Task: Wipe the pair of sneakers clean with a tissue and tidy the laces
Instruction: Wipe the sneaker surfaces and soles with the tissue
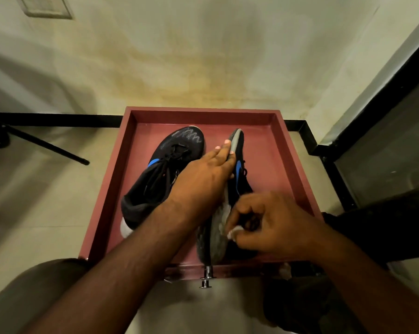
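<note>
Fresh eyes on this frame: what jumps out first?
The red tray at centre, holding two black sneakers with blue accents. The right sneaker is tipped on its side, steadied by the left hand while the right hand pinches a white tissue against its heel. The left sneaker sits upright beside it.

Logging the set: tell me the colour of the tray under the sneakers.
Dull red tray, seen in the head view.
</note>
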